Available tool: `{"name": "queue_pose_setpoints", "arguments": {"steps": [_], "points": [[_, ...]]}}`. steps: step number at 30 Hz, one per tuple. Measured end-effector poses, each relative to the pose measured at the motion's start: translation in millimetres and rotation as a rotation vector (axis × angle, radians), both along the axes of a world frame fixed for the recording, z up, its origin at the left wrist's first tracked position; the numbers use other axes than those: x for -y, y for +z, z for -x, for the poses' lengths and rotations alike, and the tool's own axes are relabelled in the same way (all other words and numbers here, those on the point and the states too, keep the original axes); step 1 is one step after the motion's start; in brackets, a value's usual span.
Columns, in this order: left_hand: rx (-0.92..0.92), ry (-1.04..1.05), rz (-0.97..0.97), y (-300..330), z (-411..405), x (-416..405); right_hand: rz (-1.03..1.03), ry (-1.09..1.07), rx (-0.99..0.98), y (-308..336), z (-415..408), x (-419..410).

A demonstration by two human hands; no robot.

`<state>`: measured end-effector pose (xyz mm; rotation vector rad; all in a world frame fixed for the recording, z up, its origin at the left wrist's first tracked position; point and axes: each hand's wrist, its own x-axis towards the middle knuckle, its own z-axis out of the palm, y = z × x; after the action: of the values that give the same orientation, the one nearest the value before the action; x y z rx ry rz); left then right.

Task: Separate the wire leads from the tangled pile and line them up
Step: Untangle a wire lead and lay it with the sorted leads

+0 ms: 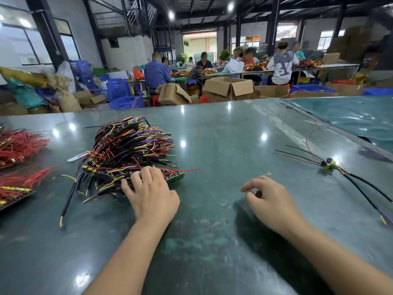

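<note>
A: Progress?
B: Barely begun. A few black-sheathed wire leads (348,177) lie apart at right on the glossy dark-green tabletop (223,145).
A: Grips?
B: Left hand (152,193) curls into the big black, red, yellow and purple tangled wire pile (127,152); held wire unclear. Right hand (269,198) loosely curled, empty, beside nothing.

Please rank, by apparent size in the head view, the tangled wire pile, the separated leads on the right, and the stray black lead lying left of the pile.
1. Tangled wire pile
2. Separated leads
3. Stray black lead
</note>
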<state>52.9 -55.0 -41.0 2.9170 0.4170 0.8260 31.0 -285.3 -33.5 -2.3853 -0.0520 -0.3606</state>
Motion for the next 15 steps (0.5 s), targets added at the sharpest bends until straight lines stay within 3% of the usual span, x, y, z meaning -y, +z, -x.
{"name": "queue_pose_setpoints", "arguments": {"steps": [4, 12, 15], "points": [[-0.053, -0.005, 0.031, -1.8, -4.8, -3.8, -0.076, 0.058, -0.008, -3.2, 3.1, -6.1], [0.105, -0.204, 0.118, 5.2, 1.4, -2.1, -0.316, 0.135, -0.081, -0.2, 4.8, -12.9], [0.226, -0.366, 0.100, 10.0, 6.1, 3.1, -0.740, 0.102, -0.274, 5.3, 4.4, -15.0]]}}
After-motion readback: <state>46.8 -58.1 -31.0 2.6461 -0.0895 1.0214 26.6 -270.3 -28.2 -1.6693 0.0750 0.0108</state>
